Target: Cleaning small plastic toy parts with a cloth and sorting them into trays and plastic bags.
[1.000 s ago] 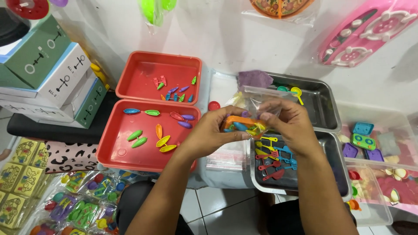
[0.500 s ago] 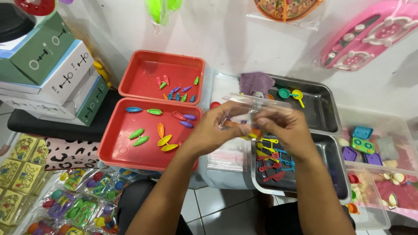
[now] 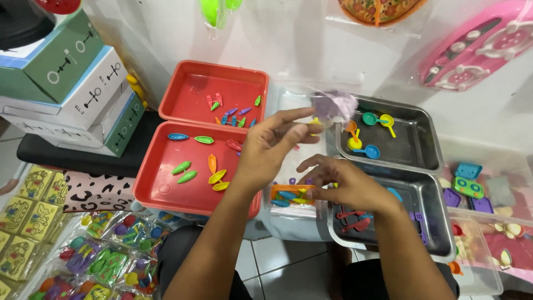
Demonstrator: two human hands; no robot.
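A small clear plastic bag (image 3: 290, 194) filled with an orange piece and several blue and yellow toy bits lies low over a stack of empty clear bags (image 3: 288, 222). My right hand (image 3: 347, 186) curls over its right side and grips it. My left hand (image 3: 272, 145) is raised above it, thumb and fingers pinched near the bag's blurred upper edge, index finger pointing right. The near red tray (image 3: 161, 189), just left of my left wrist, holds several boat-shaped toys (image 3: 187, 176). The near steel tray (image 3: 427, 216) under my right hand holds small red and blue utensil toys (image 3: 355, 222).
A far red tray (image 3: 191, 83) holds tiny coloured pieces. A far steel tray (image 3: 413, 141) has toy spoons and a purple cloth (image 3: 335, 105) at its corner. Stacked boxes (image 3: 83, 94) stand left, packed toy bags (image 3: 105, 261) lie lower left, clear tubs (image 3: 488, 266) sit right.
Both hands held the bag up together; now my right hand has brought the filled part down onto the bag stack, while my left hand stays raised. The view has shifted slightly.
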